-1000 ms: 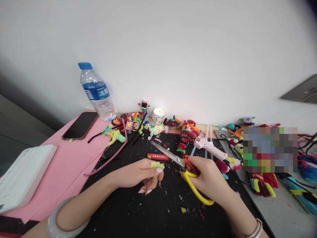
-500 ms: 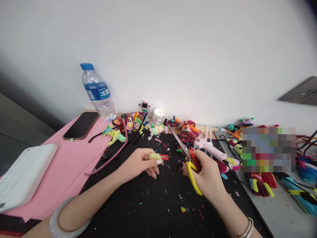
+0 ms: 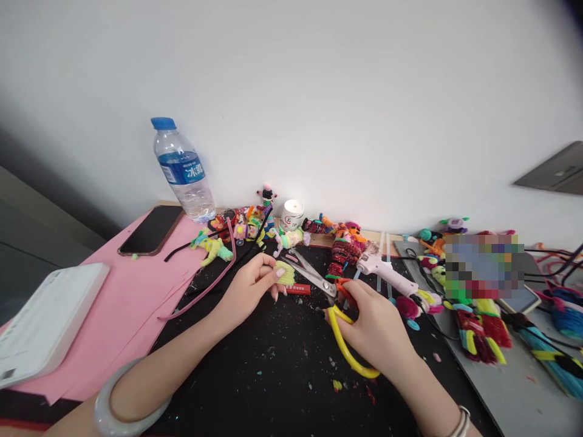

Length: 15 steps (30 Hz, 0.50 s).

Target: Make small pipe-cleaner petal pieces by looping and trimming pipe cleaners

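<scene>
We find the pale yellow-green fuzzy piece [image 3: 286, 274] above the black mat [image 3: 273, 394], its near side pinched between thumb and fingers of the left hand [image 3: 248, 288], that hand otherwise loosely curled. The right hand [image 3: 378, 321] is wrapped round the handles of the scissors [image 3: 328, 286], blades parted and pointing toward the piece; whether a blade touches it, we cannot tell from this angle.

Handling, our judgement: very light, soft, springy, not slippery; a hard squeeze would likely flatten it, though hardly break it. Best hold: a light pinch at one end, fingertips clear of the blades.

Looks: small, blocky, ribbed in close rows like wound fuzzy stem, one even colour. Behind it we note a red packet [image 3: 301, 289], partly hidden.
</scene>
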{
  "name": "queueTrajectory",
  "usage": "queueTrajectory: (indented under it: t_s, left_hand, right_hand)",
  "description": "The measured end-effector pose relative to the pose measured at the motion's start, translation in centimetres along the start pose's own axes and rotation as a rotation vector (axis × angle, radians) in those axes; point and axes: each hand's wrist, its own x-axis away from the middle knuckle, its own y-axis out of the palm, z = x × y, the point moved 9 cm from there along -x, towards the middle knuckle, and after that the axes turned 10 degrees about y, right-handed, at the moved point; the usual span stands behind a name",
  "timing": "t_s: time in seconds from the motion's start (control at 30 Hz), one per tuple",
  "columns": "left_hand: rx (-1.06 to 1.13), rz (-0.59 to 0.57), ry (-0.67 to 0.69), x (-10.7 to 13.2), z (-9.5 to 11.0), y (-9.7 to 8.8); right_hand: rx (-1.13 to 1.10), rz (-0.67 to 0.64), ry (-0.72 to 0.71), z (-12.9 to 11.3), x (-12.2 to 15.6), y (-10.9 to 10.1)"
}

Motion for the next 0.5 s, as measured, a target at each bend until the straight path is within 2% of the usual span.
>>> queueTrajectory:
  t_s: [0.23, 0.5]
  left_hand:
    - [-0.037, 0.145, 0.051, -0.1, 0.6, -1.6]
    - [-0.062, 0.165, 0.061, 0.2, 1.0, -1.6]
  right_hand:
    - [0.039, -0.083, 0.049, 0.2, 0.1, 0.6]
    - [-0.051, -0.050, 0.092, 0.6, -0.2, 0.4]
